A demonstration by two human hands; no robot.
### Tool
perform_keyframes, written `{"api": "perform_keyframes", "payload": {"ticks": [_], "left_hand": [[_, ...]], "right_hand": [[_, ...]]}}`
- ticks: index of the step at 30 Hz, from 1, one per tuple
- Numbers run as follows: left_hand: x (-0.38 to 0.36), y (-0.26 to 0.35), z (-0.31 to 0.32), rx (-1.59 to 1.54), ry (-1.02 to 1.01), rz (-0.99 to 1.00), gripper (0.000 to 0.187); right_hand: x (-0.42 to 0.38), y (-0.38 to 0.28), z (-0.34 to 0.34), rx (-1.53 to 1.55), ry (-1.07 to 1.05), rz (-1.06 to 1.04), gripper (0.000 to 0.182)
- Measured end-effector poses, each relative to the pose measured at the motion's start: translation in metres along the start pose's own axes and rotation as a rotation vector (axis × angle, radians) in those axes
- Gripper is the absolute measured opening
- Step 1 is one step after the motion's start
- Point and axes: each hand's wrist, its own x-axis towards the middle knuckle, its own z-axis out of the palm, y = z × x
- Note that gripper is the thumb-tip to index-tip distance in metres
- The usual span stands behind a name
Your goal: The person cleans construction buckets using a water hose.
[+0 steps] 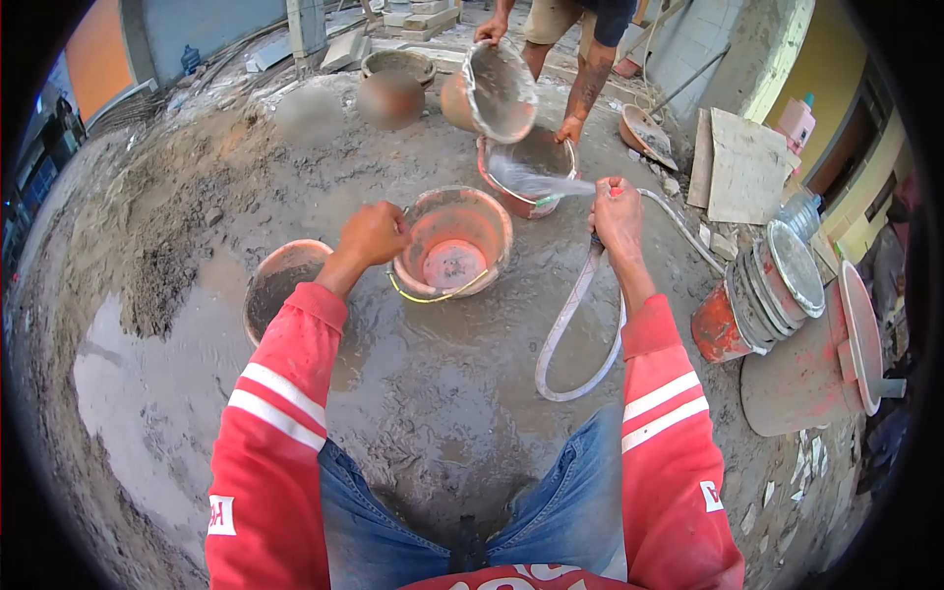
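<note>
My right hand (618, 214) is closed around the end of a clear hose (565, 339), which hangs in a loop below it. Water (536, 180) sprays leftward from it into a muddy bucket (521, 205) that another person's hand (570, 130) holds by the rim. My left hand (374, 234) is curled closed at the left rim of an orange bucket (454, 236) with a yellow handle. Whether its fingers grip the rim is hidden. The orange bucket stands upright, with a wet, reddish bottom.
The other person tilts a second bucket (492, 90) above the sprayed one. Another bucket (280, 280) stands by my left forearm. Stacked buckets (752, 295) and a large tub (801, 383) lie at right. Wet mud and a grey puddle (147, 393) cover the ground.
</note>
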Motion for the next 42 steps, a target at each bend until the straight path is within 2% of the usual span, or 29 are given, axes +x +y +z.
{"api": "perform_keyframes", "payload": {"ticks": [1, 3, 5, 7, 9, 12, 16, 18, 20, 25, 31, 33, 36, 39, 42], "left_hand": [[-0.002, 0.011, -0.005, -0.002, 0.003, -0.003, 0.016], [-0.013, 0.043, -0.02, -0.122, -0.155, 0.182, 0.02], [-0.039, 0.082, -0.035, -0.129, -0.202, 0.253, 0.026], [-0.072, 0.111, -0.044, -0.073, -0.249, 0.314, 0.033], [-0.101, 0.14, -0.057, 0.04, -0.425, 0.367, 0.038], [-0.132, 0.151, -0.047, 0.014, -0.497, 0.395, 0.04], [-0.128, 0.127, -0.022, 0.084, -0.61, 0.396, 0.04], [-0.114, 0.108, -0.018, 0.068, -0.54, 0.337, 0.04], [-0.104, 0.09, -0.016, 0.046, -0.5, 0.278, 0.04], [-0.094, 0.062, -0.006, 0.038, -0.473, 0.153, 0.04], [-0.088, 0.039, 0.016, 0.073, -0.537, 0.132, 0.04], [-0.087, 0.04, 0.017, 0.05, -0.61, 0.067, 0.045], [-0.086, 0.042, 0.02, 0.047, -0.638, 0.069, 0.045], [-0.088, 0.043, 0.026, 0.045, -0.575, 0.143, 0.04], [-0.088, 0.042, 0.032, 0.041, -0.596, 0.175, 0.04]], "right_hand": [[0.003, -0.003, 0.0, -0.02, -0.003, 0.01, 0.028], [0.013, -0.007, 0.004, -0.04, -0.008, 0.019, 0.03], [0.027, -0.006, 0.009, -0.071, 0.024, 0.011, 0.031], [0.04, 0.001, 0.019, -0.095, 0.05, 0.028, 0.031], [0.046, 0.011, 0.026, -0.115, 0.078, 0.05, 0.031], [0.039, 0.012, 0.026, -0.108, 0.109, 0.032, 0.028], [0.031, 0.014, 0.024, -0.025, 0.103, -0.045, 0.022], [0.029, 0.014, 0.024, -0.031, 0.116, -0.045, 0.021], [0.028, 0.012, 0.024, -0.115, 0.255, -0.147, 0.02], [0.023, 0.01, 0.028, -0.094, 0.229, -0.081, 0.021], [0.022, 0.013, 0.028, -0.119, 0.239, -0.035, 0.022], [0.02, 0.01, 0.027, -0.148, 0.238, -0.038, 0.022], [0.02, 0.011, 0.028, -0.092, 0.175, -0.013, 0.021], [0.023, 0.017, 0.038, -0.076, 0.213, -0.045, 0.021], [0.02, 0.023, 0.041, -0.071, 0.248, -0.032, 0.021]]}}
